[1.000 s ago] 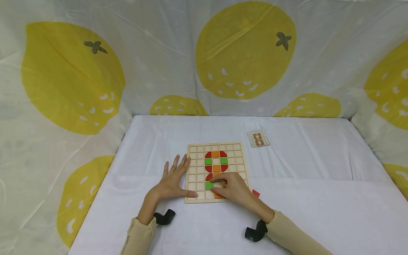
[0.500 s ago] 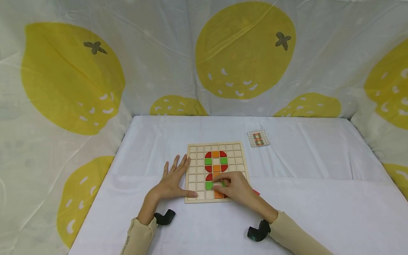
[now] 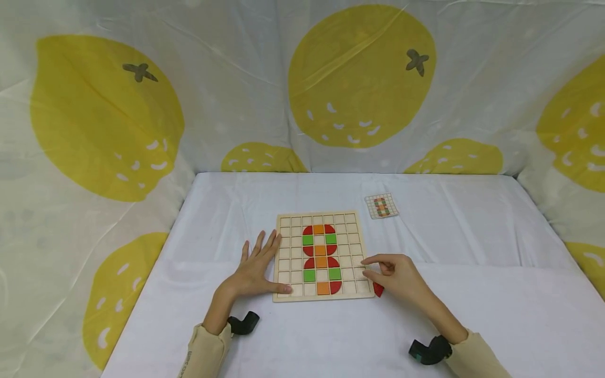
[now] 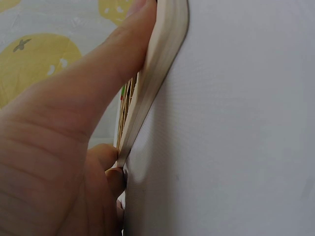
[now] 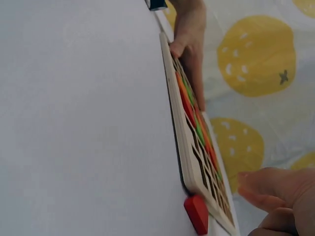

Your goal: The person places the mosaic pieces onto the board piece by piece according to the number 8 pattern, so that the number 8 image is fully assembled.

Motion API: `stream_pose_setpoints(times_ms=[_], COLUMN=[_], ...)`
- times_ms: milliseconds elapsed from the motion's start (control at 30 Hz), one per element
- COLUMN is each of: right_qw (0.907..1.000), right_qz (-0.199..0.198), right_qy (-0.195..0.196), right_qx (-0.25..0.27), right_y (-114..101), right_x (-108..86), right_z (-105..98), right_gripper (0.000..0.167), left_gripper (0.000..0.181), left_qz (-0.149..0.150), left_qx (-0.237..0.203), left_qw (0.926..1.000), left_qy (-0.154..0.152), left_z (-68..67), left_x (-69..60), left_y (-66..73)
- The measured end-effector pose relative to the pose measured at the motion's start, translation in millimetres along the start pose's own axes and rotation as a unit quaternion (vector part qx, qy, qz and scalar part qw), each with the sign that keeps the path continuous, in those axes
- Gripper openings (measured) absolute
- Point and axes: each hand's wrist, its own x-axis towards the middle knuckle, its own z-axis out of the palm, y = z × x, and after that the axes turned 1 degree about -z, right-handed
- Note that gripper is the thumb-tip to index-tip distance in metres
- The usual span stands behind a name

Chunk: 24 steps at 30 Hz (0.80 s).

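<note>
A square wooden grid board (image 3: 348, 249) lies on the white cloth. Red rounded, orange square and green square tiles (image 3: 321, 250) fill part of its cells, in a figure like an 8. My left hand (image 3: 254, 273) rests spread along the board's left side, the thumb over the lower left corner. In the left wrist view that thumb (image 4: 110, 64) presses on the rim. My right hand (image 3: 402, 278) hovers at the board's right edge, thumb and index finger apart, with nothing seen between them. Below its fingertips, beside the lower right corner, is a loose red tile (image 5: 197, 214).
A small pattern card (image 3: 382, 206) with a similar coloured figure lies behind the board, to its right. A white cloth (image 3: 454, 210) covers the table. Behind it hangs a lemon-print curtain (image 3: 246, 79). Black cameras (image 3: 430, 350) sit on both wrists.
My right hand has moved right, from above the lower tiles to the board's right edge. The lower tiles it covered now show. My left hand has stayed in place.
</note>
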Motion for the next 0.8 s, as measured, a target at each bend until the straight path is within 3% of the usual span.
stream_pose_setpoints(times_ms=[233,467,800], right_qw=[0.9990,0.9955,0.9972], right_qz=[0.030,0.011,0.027], right_qy=[-0.033,-0.093,-0.068], right_qx=[0.007,0.015,0.011], right_y=[19.8,32.2,32.6], right_x=[-14.1,-21.2,-23.5], right_z=[-24.4,-26.0,-22.5], right_gripper=[0.025,0.036,0.030], left_gripper=[0.135,0.136,0.136], left_qz=[0.003,0.001,0.025], left_qx=[0.001,-0.003,-0.015], left_qw=[1.0000,1.0000,0.9993], left_qy=[0.000,0.001,0.023], left_z=[0.6,-0.4,2.1], left_x=[0.5,-0.3,-2.1], left_y=[-0.7,0.0,-2.6])
